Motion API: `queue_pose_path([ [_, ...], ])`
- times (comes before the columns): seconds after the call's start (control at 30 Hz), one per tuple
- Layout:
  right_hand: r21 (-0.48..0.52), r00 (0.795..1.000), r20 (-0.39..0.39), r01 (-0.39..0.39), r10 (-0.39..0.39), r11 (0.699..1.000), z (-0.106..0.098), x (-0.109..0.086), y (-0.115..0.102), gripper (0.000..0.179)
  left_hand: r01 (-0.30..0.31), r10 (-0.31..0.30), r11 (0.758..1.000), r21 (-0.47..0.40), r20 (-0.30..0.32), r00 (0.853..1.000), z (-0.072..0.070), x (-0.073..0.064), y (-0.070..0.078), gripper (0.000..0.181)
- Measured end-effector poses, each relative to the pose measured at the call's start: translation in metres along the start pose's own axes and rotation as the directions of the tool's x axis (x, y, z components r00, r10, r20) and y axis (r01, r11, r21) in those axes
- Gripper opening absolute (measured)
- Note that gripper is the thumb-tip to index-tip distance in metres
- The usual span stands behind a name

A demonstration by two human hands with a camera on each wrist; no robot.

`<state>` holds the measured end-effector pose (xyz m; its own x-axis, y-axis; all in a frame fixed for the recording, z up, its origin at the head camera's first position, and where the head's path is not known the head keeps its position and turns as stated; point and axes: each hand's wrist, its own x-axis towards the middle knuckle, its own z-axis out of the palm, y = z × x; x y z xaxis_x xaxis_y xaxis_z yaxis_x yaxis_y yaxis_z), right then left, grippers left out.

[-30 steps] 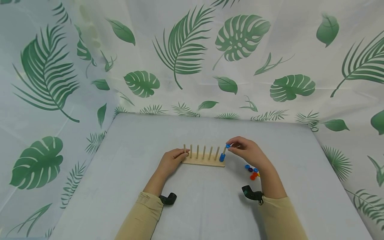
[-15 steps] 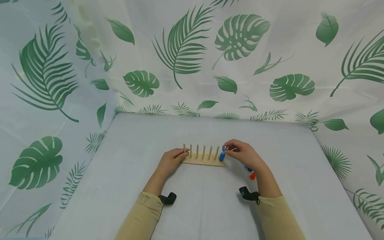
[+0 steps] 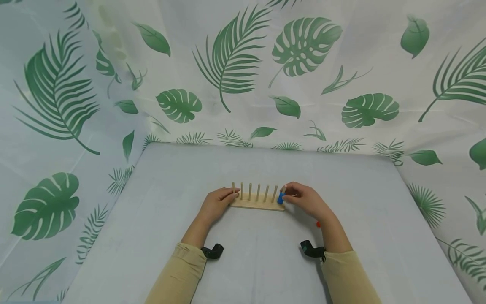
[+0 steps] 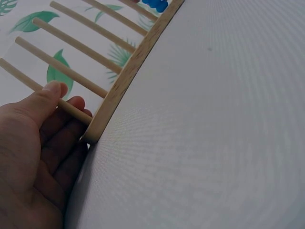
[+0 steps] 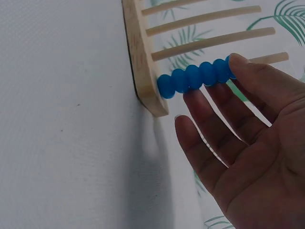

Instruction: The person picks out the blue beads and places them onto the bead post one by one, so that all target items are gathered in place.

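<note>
Blue beads (image 5: 193,76) stand in a stack on the end peg (image 5: 271,58) at the 3 o'clock end of the wooden board (image 3: 256,206), taking 12 as straight away from you. Your right hand (image 5: 257,124) pinches the topmost bead (image 5: 231,71) between the thumb and a finger partly hidden behind it, and the peg's tip shows beyond your thumb. So that bead is threaded; what is left, I'd judge, is seating it. Push it straight down along the peg, with thumb and finger on opposite sides, until it meets its neighbour squarely. Lean toward 9 o'clock and it could bind or strain the peg. Release by opening outward toward 3 o'clock, so you don't drag it back up.

At the 9 o'clock end, your left hand (image 4: 24,143) pinches the opposite peg (image 4: 74,112), thumb on one side and fingers on the other. That should brace well; press lightly toward the white tabletop (image 3: 235,261) rather than tugging sideways, or the board may pivot. Mind your right forearm too: it partly hides an orange-red piece (image 3: 318,224) around 4 o'clock from the board, and a low sweep could knock it away.
</note>
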<state>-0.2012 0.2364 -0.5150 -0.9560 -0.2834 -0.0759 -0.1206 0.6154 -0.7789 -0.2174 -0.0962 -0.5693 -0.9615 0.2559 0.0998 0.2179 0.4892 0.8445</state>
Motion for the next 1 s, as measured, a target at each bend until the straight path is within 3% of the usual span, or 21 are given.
queue_pose_path([
  [0.53,0.04,1.0,0.008,0.023,-0.023,0.999,-0.001,-0.003,0.003,0.034,-0.016,0.016,1.0,0.006,-0.002,1.0,-0.001,0.0,0.001,0.027],
  [0.8,-0.014,1.0,0.001,0.015,-0.015,1.0,-0.019,-0.011,0.01,0.031,-0.009,0.009,1.0,0.003,-0.001,1.0,0.0,0.0,0.001,0.026],
  [1.0,-0.046,0.999,-0.006,-0.051,0.051,0.998,-0.036,-0.018,0.02,0.035,-0.001,0.001,1.0,0.004,-0.002,1.0,0.0,0.0,0.001,0.026],
])
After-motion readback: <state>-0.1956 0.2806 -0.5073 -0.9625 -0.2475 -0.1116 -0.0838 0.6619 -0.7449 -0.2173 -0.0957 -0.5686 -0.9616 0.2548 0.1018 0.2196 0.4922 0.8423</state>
